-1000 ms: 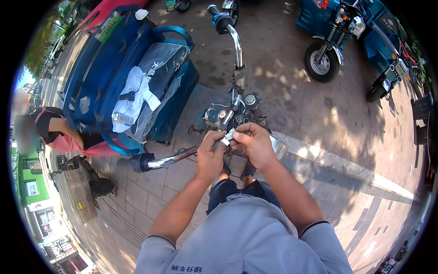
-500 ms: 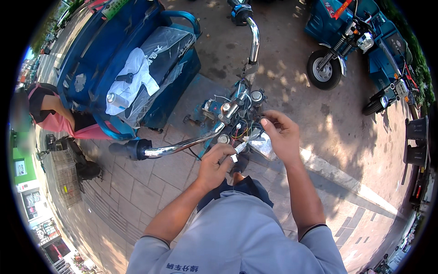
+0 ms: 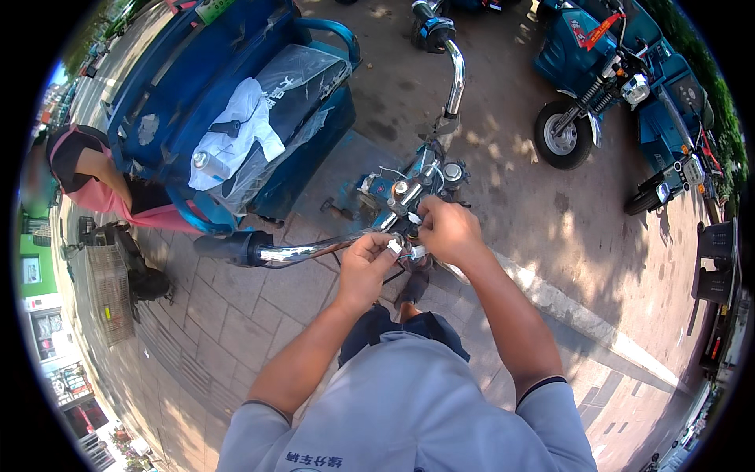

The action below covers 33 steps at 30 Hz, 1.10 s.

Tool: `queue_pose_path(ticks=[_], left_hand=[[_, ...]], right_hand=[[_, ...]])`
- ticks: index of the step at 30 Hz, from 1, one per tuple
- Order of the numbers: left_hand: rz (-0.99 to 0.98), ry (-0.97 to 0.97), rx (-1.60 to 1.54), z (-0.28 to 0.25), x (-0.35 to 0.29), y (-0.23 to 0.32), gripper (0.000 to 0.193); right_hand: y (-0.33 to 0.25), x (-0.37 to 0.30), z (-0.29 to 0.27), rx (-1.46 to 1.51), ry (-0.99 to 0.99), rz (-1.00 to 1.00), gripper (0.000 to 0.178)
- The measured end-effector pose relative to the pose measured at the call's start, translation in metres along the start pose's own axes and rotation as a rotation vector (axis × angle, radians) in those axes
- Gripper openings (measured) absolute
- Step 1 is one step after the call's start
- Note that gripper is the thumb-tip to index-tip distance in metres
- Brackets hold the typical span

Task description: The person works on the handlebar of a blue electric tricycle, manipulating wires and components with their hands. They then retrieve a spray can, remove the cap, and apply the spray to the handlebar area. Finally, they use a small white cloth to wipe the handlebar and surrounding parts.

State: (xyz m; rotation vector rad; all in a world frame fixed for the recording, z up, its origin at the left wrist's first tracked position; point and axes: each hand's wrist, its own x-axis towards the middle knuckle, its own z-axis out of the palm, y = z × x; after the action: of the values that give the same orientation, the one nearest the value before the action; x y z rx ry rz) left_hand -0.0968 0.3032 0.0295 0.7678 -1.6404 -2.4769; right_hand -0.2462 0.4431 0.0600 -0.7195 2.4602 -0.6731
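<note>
My left hand (image 3: 363, 269) pinches a small white wire connector (image 3: 394, 246) just below the chrome handlebar (image 3: 311, 252) of a blue vehicle. My right hand (image 3: 447, 230) is closed on another small white connector (image 3: 414, 218) with thin wires, right beside the left one. Both hands meet at the handlebar's centre stem (image 3: 409, 189), where switches and cables sit. The black left grip (image 3: 230, 247) points left; the right bar with its blue grip (image 3: 431, 27) rises away from me.
A blue cargo tricycle (image 3: 236, 118) with a plastic-wrapped seat stands at the left. A person in a pink top (image 3: 98, 185) crouches beside it. More blue tricycles (image 3: 621, 79) are parked at the upper right. A pale kerb line (image 3: 582, 322) crosses the paved ground.
My view has closed in on the handlebar. My hands have moved slightly apart and then back together at the stem, each keeping hold of a white connector.
</note>
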Motion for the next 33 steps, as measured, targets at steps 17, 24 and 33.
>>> queue_pose_path(ticks=[17, 24, 33], left_hand=[[0.435, 0.021, 0.500, 0.018, 0.023, 0.043, 0.025], [0.499, 0.017, 0.550, 0.020, 0.023, 0.043, 0.023], [0.634, 0.034, 0.801, 0.026, 0.026, 0.049, 0.021]], right_hand=[[0.000, -0.037, -0.018, 0.716, 0.187, -0.253, 0.016], [0.006, -0.035, -0.019, 0.450, 0.290, -0.395, 0.015], [0.011, -0.037, -0.019, 0.443, 0.285, -0.382, 0.014]])
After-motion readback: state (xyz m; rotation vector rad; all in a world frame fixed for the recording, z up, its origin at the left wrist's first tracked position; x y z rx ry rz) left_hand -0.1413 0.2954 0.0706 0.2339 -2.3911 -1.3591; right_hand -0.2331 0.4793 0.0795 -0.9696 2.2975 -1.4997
